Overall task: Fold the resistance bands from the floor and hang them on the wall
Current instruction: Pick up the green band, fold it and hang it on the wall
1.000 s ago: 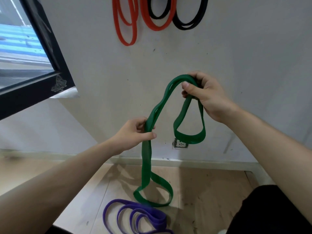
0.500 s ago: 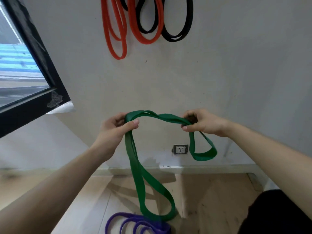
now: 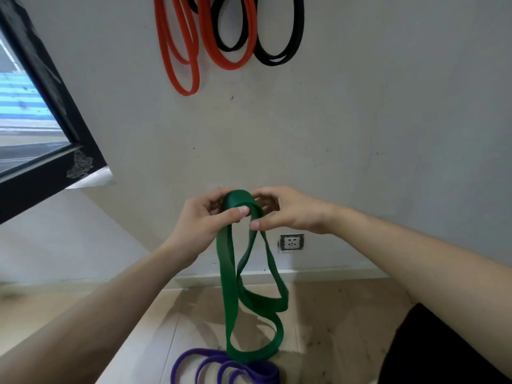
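Observation:
A wide green resistance band [image 3: 231, 297] hangs folded from both hands in front of the grey wall [image 3: 360, 134], its loops dangling toward the floor. My left hand [image 3: 202, 223] pinches the band's top fold from the left. Right beside it, my right hand [image 3: 288, 212] pinches the same fold from the right, thumbs nearly touching. A purple band [image 3: 221, 370] lies coiled on the wooden floor just under the green loops. Orange bands [image 3: 188, 51] and black bands [image 3: 277, 48] hang high on the wall; what they hang from is out of view.
A black-framed window [image 3: 47, 162] juts in at the left. A power socket [image 3: 291, 242] sits low on the wall above the skirting. Something black [image 3: 432, 353] fills the bottom right corner. Pale wooden floor [image 3: 332, 314] runs along the wall.
My hands have come together from about a forearm apart, doubling the green band so its loops hang side by side. The view has tilted up, showing more of the hung bands.

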Demonstrator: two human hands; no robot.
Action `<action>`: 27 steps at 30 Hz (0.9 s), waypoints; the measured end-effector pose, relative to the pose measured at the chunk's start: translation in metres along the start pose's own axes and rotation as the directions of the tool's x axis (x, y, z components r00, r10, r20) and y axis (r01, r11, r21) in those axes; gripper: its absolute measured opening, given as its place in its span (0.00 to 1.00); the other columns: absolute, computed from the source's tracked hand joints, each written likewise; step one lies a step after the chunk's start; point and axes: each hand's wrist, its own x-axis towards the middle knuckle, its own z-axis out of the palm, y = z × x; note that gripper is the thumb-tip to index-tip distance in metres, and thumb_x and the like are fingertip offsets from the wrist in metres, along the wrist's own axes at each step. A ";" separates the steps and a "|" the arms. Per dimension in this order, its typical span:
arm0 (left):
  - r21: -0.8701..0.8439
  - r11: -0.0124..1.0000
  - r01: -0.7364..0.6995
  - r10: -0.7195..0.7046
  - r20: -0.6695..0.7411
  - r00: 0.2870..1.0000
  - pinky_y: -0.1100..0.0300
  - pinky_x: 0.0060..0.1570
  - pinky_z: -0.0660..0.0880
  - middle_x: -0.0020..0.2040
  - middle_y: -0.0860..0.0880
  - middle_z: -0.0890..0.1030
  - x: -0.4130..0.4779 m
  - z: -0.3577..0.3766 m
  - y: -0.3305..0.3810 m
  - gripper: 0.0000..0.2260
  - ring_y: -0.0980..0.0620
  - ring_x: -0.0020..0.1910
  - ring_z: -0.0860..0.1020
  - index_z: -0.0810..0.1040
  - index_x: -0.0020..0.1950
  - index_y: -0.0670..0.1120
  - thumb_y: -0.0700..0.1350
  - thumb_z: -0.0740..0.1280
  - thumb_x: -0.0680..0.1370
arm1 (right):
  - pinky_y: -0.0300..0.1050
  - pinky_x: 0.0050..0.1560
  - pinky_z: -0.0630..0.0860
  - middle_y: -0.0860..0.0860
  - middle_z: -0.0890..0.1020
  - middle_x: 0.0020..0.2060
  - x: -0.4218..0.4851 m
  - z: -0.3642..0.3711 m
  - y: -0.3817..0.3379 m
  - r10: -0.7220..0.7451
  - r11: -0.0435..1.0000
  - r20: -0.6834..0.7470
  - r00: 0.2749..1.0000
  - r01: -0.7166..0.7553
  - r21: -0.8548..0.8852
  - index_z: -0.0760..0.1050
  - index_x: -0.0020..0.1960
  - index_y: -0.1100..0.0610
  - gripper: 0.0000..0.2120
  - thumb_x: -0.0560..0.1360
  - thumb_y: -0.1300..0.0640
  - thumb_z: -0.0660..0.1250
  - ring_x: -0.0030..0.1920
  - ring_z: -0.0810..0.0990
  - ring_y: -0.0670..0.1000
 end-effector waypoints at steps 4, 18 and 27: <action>0.031 1.000 0.006 -0.007 0.013 1.000 0.56 0.56 0.80 0.51 0.46 0.87 -0.001 -0.009 0.000 0.15 0.50 0.51 0.84 0.84 0.57 0.47 0.47 0.76 0.71 | 0.54 0.59 0.78 0.61 0.83 0.52 0.004 0.011 -0.003 -0.053 0.998 -0.096 0.994 0.051 -0.025 0.79 0.60 0.59 0.15 0.75 0.56 0.74 0.52 0.82 0.58; 0.256 0.959 0.122 -0.137 0.042 0.990 0.50 0.58 0.81 0.48 0.43 0.86 0.003 -0.017 -0.022 0.12 0.48 0.49 0.85 0.79 0.53 0.42 0.41 0.77 0.73 | 0.46 0.57 0.80 0.57 0.84 0.49 0.015 0.014 -0.047 -0.252 0.951 -0.406 0.879 0.303 0.065 0.79 0.54 0.56 0.06 0.77 0.59 0.70 0.49 0.83 0.51; 0.056 0.990 0.131 -0.130 -0.029 0.991 0.60 0.52 0.80 0.45 0.47 0.86 0.003 -0.021 -0.019 0.14 0.49 0.47 0.85 0.81 0.57 0.44 0.42 0.77 0.73 | 0.50 0.52 0.79 0.53 0.81 0.44 0.019 -0.012 -0.037 -0.213 0.912 -0.601 0.770 0.378 0.161 0.78 0.52 0.55 0.03 0.80 0.58 0.67 0.43 0.82 0.51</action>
